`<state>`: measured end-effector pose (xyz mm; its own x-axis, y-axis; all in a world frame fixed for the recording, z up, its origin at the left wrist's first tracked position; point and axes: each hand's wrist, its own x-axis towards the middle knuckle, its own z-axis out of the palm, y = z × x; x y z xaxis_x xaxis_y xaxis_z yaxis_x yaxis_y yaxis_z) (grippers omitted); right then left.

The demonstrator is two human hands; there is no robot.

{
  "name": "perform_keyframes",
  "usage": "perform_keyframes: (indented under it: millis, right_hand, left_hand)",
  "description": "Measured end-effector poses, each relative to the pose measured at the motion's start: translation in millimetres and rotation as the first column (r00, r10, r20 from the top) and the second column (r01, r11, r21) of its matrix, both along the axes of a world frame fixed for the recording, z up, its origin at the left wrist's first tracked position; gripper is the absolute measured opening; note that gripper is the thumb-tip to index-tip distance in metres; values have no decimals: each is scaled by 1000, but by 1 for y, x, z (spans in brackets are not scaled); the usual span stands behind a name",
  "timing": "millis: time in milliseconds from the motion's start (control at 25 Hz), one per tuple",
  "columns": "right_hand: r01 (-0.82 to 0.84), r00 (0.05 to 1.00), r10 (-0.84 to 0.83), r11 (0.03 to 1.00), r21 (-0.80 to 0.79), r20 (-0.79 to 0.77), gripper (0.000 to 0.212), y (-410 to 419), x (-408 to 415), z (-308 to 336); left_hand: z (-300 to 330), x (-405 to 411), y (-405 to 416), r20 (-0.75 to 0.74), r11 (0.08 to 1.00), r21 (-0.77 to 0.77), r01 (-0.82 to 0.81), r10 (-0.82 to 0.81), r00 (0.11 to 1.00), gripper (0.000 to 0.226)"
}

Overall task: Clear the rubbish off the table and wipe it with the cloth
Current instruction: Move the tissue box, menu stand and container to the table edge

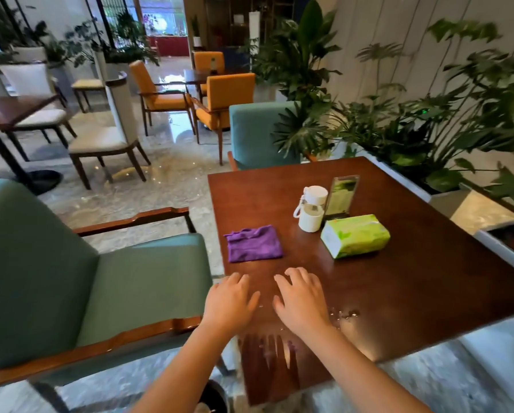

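Both hands, left hand (230,299) and right hand (301,299), lay palm-down, fingers loosely spread, holding nothing, at lower centre on the glossy wooden table (413,287). The soft purple cloth (253,243), folded square, sat just above them.

A folded purple cloth (253,243) lies flat near the left edge of the dark brown wooden table (428,278). Small water droplets (343,315) glisten near its front edge.

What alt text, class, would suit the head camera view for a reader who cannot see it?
Two empty hands, left hand and right hand, hover palm-down over a dark wooden table near water droplets. Beyond them lie a folded purple cloth, a white bottle, a green tissue pack and an upright sign holder.
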<state>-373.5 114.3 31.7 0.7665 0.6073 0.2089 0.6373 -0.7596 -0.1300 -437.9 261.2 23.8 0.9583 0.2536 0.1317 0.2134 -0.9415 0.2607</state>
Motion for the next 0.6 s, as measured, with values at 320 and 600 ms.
perform_keyframes:
  millis: [320, 600]
  right_hand:
    - [190, 981, -190, 981, -27, -24, 37, -93, 80, -7]
    - [280, 959, -281, 959, -48, -26, 44, -165, 136, -23]
  left_hand:
    - [-18, 69, -68, 96, 989, -73, 131, -124, 988, 42]
    - [-34, 149, -142, 27, 978, -49, 205, -204, 979, 41]
